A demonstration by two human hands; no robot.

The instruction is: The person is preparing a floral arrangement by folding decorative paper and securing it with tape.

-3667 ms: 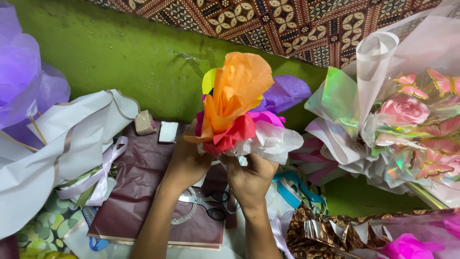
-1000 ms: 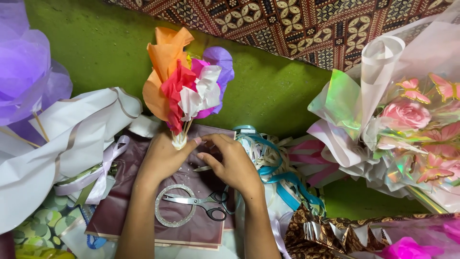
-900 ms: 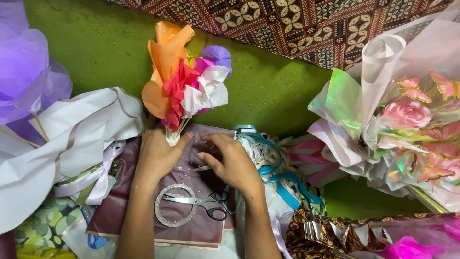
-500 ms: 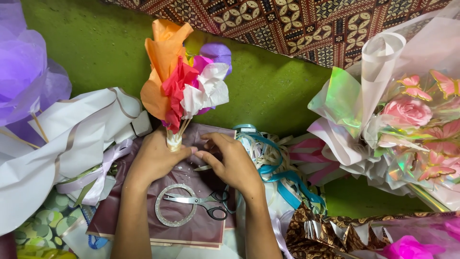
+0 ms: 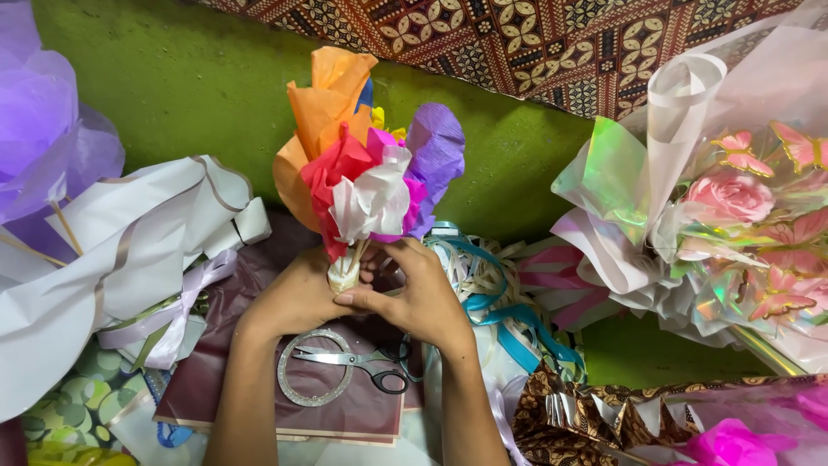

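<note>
A bunch of crepe-paper flowers (image 5: 366, 164) in orange, red, white, pink and purple stands upright just above centre of the frame, its white-wrapped stem base pinched between both hands. The left hand (image 5: 293, 293) curls closed around the base from the left, while the right hand (image 5: 418, 293) grips it from the right, fingers closed with the thumb pressed against the wrap. Directly below the hands, a pair of scissors (image 5: 354, 362) lies across a clear tape ring (image 5: 293, 388) on a maroon paper pad (image 5: 259, 393); teal and cream ribbons (image 5: 500, 302) pile up to the right, a finished pink rose bouquet (image 5: 733, 216) fills the right edge, and white wrapping paper (image 5: 103, 259) spreads at the left.
</note>
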